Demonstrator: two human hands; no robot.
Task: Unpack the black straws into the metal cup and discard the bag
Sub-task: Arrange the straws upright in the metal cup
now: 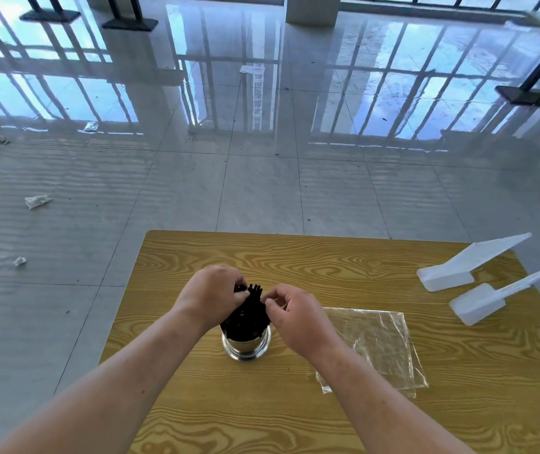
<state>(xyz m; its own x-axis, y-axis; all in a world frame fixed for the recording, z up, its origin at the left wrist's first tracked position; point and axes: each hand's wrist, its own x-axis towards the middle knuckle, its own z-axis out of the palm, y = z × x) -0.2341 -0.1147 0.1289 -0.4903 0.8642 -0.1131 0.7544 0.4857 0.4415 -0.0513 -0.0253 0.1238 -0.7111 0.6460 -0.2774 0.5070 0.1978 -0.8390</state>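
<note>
Straws [251, 311], black, stand bunched in the metal cup [246, 345] at lower centre of the frame. Left hand [212, 295] has fingers closed around the bundle's top; right hand [296, 317] pinches fingertips together beside it. Bag [380, 345] lies flat and seemingly empty on the table [295, 260], lower right. Judged step: settling the straws. Next calls for releasing them, then picking up and discarding the bag.
</note>
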